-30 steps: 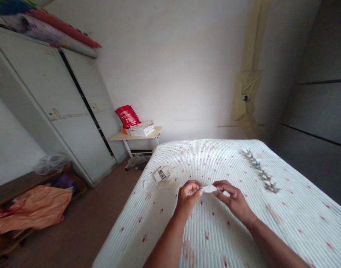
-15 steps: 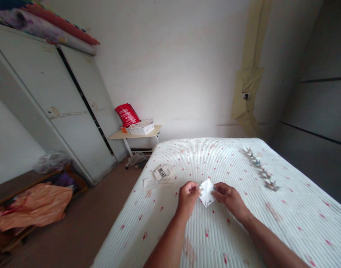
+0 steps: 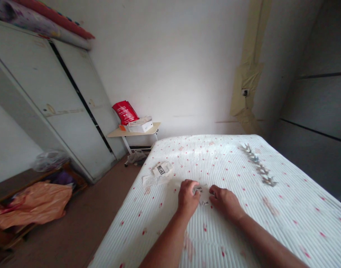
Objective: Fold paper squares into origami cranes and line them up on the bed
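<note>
Between my hands, low over the bed, is a small folded piece of printed paper (image 3: pixel 204 196), mostly white with dark marks. My left hand (image 3: pixel 188 195) has its fingers closed on the paper's left edge. On the opposite edge, the curled fingers of my right hand (image 3: pixel 224 199) grip the same paper and cover that side of it. A row of several folded paper figures (image 3: pixel 258 165) runs along the right part of the bed. Flat paper pieces (image 3: pixel 162 170) lie in a loose pile to the left of my hands.
The bed (image 3: pixel 198 149) has a white ribbed cover with red spots. Behind it on the left, a small table (image 3: pixel 117 133) carries a red bag (image 3: pixel 126 112) and a white box (image 3: pixel 141 127). An orange plastic bag (image 3: pixel 33 203) lies on a low shelf beside a wardrobe (image 3: pixel 67 100).
The paper has gone from an upright diamond with a visible top point to a lower, flatter shape. My fingers have curled further over its sides. The view has shifted slightly.
</note>
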Available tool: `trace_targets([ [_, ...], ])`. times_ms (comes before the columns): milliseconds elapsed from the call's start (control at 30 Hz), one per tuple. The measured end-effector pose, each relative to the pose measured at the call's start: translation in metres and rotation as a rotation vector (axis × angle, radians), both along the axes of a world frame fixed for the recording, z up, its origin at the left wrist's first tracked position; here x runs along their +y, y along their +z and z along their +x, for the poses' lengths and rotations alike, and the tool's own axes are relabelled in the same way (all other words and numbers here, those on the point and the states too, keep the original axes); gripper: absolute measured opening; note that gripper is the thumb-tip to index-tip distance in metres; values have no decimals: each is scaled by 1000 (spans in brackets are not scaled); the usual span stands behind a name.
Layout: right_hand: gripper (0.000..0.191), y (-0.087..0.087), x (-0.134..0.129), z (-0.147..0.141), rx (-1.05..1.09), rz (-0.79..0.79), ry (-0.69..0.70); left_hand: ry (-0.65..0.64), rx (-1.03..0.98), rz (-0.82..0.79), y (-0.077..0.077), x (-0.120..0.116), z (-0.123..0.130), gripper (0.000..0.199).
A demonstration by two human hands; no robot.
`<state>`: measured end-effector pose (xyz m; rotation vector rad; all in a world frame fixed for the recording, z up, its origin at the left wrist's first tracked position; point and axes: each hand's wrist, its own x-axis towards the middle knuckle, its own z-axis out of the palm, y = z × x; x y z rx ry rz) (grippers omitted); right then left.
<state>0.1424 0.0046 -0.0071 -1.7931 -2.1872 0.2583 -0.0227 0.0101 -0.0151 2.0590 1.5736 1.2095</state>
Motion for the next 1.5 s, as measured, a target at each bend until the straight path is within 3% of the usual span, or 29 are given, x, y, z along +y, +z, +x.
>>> trace_targets([
  [100,14,2,2,1,-6,-22,22,-244,104,44,3,-12,-9,28],
  [167,13,6,3,3,26,-54,64,-328,203,30,3,-19,-12,33],
  [367,23,12,4,20,136,-135,220,-308,356,1,4,-23,-9,33],
  [700,37,-1,1,43,211,111,463,-290,386,52,6,-21,-7,18],
  [867,24,-2,5,36,164,151,493,-290,318,63,2,-16,-8,18],
  [1000,21,3,8,30,205,114,464,-258,209,33,-1,-10,-10,23],
  [1133,24,5,15,22,224,37,335,-194,87,-61,-7,-3,-10,20],
  [1267,25,4,22,16,198,-17,204,-52,44,-159,-13,3,-10,41],
  [1500,20,5,26,8,101,-25,145,45,52,-238,-4,4,-3,37],
])
